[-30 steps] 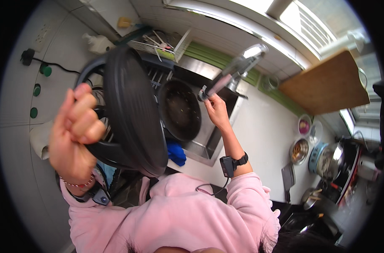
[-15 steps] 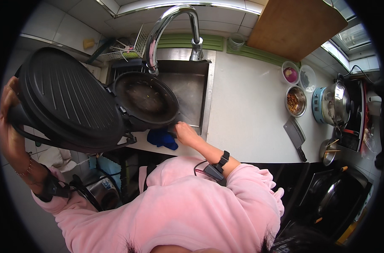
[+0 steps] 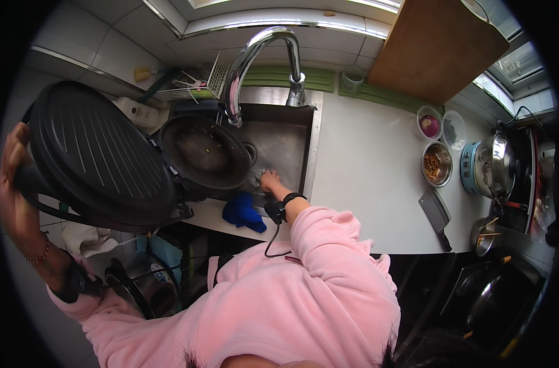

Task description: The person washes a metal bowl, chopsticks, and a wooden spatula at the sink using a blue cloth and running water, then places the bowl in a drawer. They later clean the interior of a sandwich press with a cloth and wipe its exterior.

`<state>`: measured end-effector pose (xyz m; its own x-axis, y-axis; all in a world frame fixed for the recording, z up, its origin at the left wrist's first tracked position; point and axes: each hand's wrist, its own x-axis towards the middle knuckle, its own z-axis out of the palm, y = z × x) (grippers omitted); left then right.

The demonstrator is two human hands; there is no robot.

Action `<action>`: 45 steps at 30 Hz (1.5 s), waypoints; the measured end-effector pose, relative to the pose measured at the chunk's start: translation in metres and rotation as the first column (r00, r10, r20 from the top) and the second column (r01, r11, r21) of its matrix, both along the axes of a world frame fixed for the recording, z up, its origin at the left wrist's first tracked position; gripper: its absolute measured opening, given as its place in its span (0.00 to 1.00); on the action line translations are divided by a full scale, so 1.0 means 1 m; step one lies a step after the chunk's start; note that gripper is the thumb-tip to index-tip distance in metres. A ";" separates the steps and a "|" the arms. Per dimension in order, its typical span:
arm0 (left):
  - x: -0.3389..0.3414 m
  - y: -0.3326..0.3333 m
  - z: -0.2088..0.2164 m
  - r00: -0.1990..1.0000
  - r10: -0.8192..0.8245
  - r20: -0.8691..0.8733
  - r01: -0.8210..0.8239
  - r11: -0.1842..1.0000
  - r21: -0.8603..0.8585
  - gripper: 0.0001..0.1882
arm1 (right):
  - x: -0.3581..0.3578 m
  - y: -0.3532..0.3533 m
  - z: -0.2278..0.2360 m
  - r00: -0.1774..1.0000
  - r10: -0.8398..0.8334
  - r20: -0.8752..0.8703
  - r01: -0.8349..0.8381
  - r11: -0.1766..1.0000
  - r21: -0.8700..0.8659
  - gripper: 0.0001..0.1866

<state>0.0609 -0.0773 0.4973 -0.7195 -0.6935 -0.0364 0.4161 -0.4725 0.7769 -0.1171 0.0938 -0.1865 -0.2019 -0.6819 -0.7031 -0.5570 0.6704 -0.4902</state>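
A black hinged electric griddle [image 3: 101, 153] is spread open, its ridged half tilted up at the left. Its round other plate [image 3: 203, 150], with food bits on it, rests over the left part of the metal sink [image 3: 292, 135]. My left hand [image 3: 15, 162] grips the handle at the outer edge of the ridged half. Down in the sink, my right hand [image 3: 270, 181] has its fingers closed on a silvery steel wool scrubber [image 3: 255, 177]; the fingertips are partly hidden. A blue cloth [image 3: 244, 213] lies on the counter's front edge beside the right wrist.
A chrome faucet [image 3: 249, 55] arches over the sink. Right on the white counter [image 3: 365, 172] are a cleaver [image 3: 435, 218], a metal bowl of brown food [image 3: 437, 164], plastic tubs [image 3: 428, 122] and a lidded pot [image 3: 491, 162]. A wire rack [image 3: 196, 86] stands behind the griddle.
My right hand has let go of the griddle's near side and reached into the sink onto the scrubber. My left hand still holds the griddle, which has shifted slightly.
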 end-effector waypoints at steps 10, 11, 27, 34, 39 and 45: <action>-0.085 0.053 -0.033 0.988 -0.143 -0.062 0.152 0.974 0.167 0.14 | -0.074 0.083 0.127 0.961 -0.156 0.230 0.259 0.805 -0.534 0.09; -0.092 0.056 -0.036 0.983 -0.149 -0.107 0.167 0.969 0.182 0.13 | -0.075 0.094 0.144 0.939 -0.252 0.232 0.341 0.751 -0.565 0.10; -0.118 0.063 -0.108 0.982 -0.089 -0.167 0.137 0.944 0.299 0.12 | -0.094 0.112 0.225 0.804 -0.563 0.193 0.473 0.406 -0.782 0.16; -0.103 0.071 -0.164 0.938 -0.028 -0.345 0.172 0.903 0.393 0.12 | -0.105 0.105 0.234 0.787 -0.585 0.194 0.443 0.317 -0.839 0.28; -0.074 0.074 -0.189 0.946 0.062 -0.318 0.089 0.895 0.437 0.12 | -0.132 0.087 0.239 0.767 -0.599 0.229 0.485 0.308 -0.818 0.38; -0.047 0.078 -0.219 0.906 0.029 -0.422 0.183 0.872 0.453 0.13 | -0.161 0.059 0.244 0.778 -0.615 0.128 0.392 0.315 -0.865 0.42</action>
<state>0.0135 0.0007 0.2782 -0.7929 -0.6081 -0.0390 0.5868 -0.7792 0.2200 -0.2781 0.1527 0.0573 -0.7696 -0.5986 0.2223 -0.4117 0.1991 -0.8893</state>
